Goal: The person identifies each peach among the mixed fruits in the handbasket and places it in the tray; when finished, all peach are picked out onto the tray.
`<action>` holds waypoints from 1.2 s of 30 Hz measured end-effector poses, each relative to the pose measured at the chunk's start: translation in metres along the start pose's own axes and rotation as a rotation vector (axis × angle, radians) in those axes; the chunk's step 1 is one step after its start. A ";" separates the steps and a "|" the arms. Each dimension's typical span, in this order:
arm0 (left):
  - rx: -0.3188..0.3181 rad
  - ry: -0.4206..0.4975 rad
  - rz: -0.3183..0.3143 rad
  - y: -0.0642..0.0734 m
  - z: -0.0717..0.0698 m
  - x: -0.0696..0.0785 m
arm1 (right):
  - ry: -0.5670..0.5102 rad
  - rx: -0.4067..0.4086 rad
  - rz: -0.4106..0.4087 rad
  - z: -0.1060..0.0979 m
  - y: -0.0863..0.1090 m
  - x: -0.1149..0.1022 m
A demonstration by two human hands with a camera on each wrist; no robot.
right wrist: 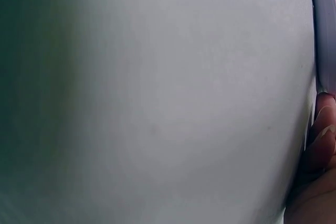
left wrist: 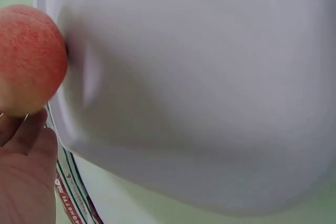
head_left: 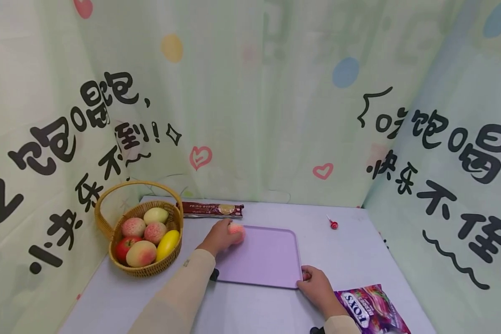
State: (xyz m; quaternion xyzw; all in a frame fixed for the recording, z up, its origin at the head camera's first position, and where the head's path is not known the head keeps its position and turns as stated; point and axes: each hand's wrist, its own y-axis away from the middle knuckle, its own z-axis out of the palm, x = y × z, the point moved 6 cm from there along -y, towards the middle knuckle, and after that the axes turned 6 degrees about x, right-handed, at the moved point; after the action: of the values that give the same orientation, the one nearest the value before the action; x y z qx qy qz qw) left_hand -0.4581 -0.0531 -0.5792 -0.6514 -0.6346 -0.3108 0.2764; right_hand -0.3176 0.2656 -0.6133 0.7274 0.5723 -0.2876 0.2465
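A pinkish peach (head_left: 237, 233) is held in my left hand (head_left: 221, 237), over the far left corner of a light purple tray (head_left: 259, 255). In the left wrist view the peach (left wrist: 31, 59) sits at the fingertips, beside the tray's rim (left wrist: 62, 124). At the tray's near right corner, my right hand (head_left: 317, 287) grips the edge with thumb and fingers. The right wrist view catches only part of that hand (right wrist: 317, 177) by the tray's edge (right wrist: 325, 35).
A wicker basket (head_left: 148, 269) of fruit, including a yellow mango-like one (head_left: 167, 246), stands on the left. Behind the tray lies a dark red spaghetti packet (head_left: 213, 210). A red lollipop (head_left: 333, 225) is at the back right, a purple FOX'S bag (head_left: 373, 308) at the front right.
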 end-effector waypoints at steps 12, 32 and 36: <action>-0.010 0.009 0.038 0.010 -0.009 0.007 | -0.021 -0.006 -0.022 0.002 -0.001 -0.001; -0.037 0.004 0.070 0.018 -0.018 0.001 | -0.014 -0.012 -0.014 0.001 -0.001 -0.003; -0.039 -0.022 0.096 0.021 -0.022 0.006 | -0.015 -0.021 -0.006 0.000 -0.001 -0.004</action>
State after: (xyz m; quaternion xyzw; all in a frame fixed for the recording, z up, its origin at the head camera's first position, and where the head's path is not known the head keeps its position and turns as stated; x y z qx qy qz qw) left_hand -0.4385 -0.0668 -0.5594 -0.6897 -0.5993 -0.3026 0.2712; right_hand -0.3190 0.2631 -0.6112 0.7207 0.5758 -0.2877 0.2573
